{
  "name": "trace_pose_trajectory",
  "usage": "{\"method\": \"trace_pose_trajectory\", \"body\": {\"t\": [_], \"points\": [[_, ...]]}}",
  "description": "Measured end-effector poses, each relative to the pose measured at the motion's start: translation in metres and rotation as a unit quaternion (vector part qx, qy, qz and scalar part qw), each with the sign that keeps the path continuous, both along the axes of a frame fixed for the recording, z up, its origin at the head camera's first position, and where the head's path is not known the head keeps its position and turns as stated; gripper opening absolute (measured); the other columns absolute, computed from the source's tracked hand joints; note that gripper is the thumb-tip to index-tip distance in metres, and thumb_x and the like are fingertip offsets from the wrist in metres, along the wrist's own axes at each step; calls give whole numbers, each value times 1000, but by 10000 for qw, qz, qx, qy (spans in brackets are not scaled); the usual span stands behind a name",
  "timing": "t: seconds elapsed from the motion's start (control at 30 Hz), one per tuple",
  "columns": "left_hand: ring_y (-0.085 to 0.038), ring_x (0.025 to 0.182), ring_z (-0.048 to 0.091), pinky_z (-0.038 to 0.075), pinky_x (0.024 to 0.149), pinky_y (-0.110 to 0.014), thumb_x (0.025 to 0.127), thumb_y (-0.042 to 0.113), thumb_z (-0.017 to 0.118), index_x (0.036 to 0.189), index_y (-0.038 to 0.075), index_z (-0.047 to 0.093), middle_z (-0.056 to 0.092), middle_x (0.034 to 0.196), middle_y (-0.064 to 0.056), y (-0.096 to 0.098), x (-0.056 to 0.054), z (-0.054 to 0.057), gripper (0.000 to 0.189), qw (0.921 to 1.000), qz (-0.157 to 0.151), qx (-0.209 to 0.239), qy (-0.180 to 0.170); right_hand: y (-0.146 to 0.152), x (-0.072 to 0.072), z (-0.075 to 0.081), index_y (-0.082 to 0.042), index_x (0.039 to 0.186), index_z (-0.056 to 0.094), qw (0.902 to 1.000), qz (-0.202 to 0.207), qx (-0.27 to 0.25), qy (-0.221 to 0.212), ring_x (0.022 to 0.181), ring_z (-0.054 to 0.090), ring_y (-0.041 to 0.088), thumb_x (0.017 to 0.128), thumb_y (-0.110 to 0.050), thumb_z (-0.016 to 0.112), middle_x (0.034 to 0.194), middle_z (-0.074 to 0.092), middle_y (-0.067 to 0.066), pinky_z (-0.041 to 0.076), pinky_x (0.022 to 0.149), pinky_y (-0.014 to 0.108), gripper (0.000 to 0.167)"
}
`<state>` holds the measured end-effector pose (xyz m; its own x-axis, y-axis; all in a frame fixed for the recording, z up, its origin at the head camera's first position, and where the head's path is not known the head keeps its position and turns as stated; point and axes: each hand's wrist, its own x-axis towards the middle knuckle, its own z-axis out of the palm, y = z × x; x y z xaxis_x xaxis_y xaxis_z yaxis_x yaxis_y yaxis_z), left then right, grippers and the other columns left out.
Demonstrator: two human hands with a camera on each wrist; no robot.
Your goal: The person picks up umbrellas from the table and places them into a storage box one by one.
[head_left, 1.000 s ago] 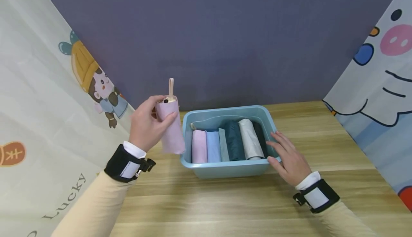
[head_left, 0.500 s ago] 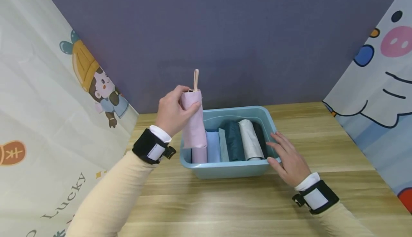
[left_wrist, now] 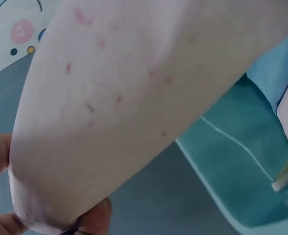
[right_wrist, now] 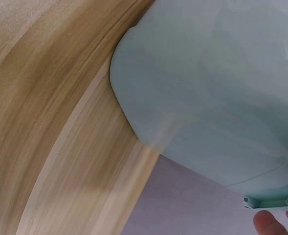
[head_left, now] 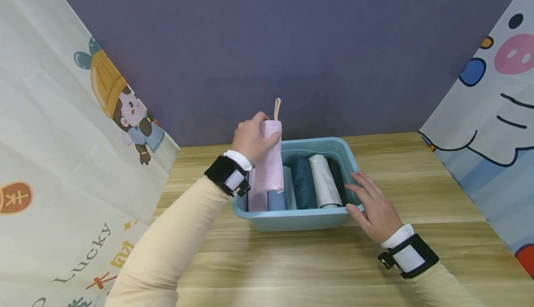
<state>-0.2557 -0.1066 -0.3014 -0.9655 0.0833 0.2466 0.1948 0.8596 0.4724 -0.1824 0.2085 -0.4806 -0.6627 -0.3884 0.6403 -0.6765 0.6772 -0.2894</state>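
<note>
My left hand [head_left: 250, 140] grips a pink folding umbrella [head_left: 270, 170] near its top, thumb on the near side. A pale wrist loop stands up from its end. It hangs upright over the left part of a light blue plastic bin [head_left: 300, 222], overlapping a pink roll [head_left: 257, 200] and a blue roll [head_left: 277, 201] there. In the left wrist view the umbrella [left_wrist: 124, 112] fills much of the picture, beside the bin's inner wall [left_wrist: 232, 171]. My right hand [head_left: 377, 214] rests at the bin's right rim with fingers spread; fingertips [right_wrist: 266, 223] show in the right wrist view.
Farther right in the bin lie a grey-green piece [head_left: 289, 188], a dark teal roll [head_left: 303, 184], a silvery white roll [head_left: 324, 182] and a black one [head_left: 336, 179]. The bin stands on a wooden table [head_left: 292, 270] against a dark wall [head_left: 292, 52], between printed curtains [head_left: 50, 112].
My left hand has carried the pink umbrella rightward, from beside the bin to over its left part. The right hand has stayed at the right rim.
</note>
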Motion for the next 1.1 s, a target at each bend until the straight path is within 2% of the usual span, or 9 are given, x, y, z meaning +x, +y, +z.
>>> {"method": "trace_pose_trajectory", "body": {"t": [0.1, 0.33, 0.43, 0.73, 0.97, 1.1], "points": [[-23, 82, 61, 52, 69, -38, 87, 38, 67, 117, 13, 58, 66, 99, -8, 7, -7, -5, 40, 9996, 40, -131, -256, 0, 0, -1, -3, 119, 61, 10000, -19, 10, -61, 136, 35, 36, 93, -38, 56, 140, 47, 19, 20, 116, 38, 44], [-25, 80, 63, 53, 67, -39, 86, 35, 67, 113, 12, 58, 66, 96, -8, 20, -17, -17, 36, 9971, 53, -457, -604, 0, -2, 0, -3, 118, 61, 9999, 53, -73, 45, 134, 37, 39, 98, -50, 43, 139, 48, 20, 23, 115, 42, 54], [-27, 80, 63, 52, 68, -40, 85, 34, 66, 110, 11, 58, 66, 95, -7, 25, -20, -23, 35, 9954, 26, -674, -684, 0, -3, 0, -3, 118, 61, 9999, 52, -72, 74, 134, 37, 39, 98, -51, 41, 139, 48, 20, 23, 115, 42, 56], [-26, 81, 64, 52, 70, -38, 83, 35, 69, 99, 9, 59, 66, 92, -8, 36, -24, -46, 32, 9878, -119, -1180, -1009, 1, 0, 1, -3, 120, 60, 10000, 21, -31, -66, 135, 36, 38, 97, -46, 47, 141, 47, 19, 23, 115, 41, 50], [-28, 93, 64, 52, 80, -38, 82, 37, 71, 109, 5, 62, 67, 103, -12, 38, -27, -56, 43, 9801, -165, -1593, -1173, 1, -1, -1, -3, 120, 60, 9999, -22, -4, -167, 137, 34, 36, 97, -44, 49, 142, 46, 18, 23, 115, 41, 48], [-29, 92, 64, 52, 79, -39, 83, 39, 70, 106, 4, 64, 68, 101, -12, 39, -26, -64, 42, 9750, -208, -1809, -1274, 0, -2, -1, -3, 120, 60, 9999, -29, 9, -162, 137, 34, 36, 93, -37, 55, 142, 46, 18, 22, 115, 40, 43]]}}
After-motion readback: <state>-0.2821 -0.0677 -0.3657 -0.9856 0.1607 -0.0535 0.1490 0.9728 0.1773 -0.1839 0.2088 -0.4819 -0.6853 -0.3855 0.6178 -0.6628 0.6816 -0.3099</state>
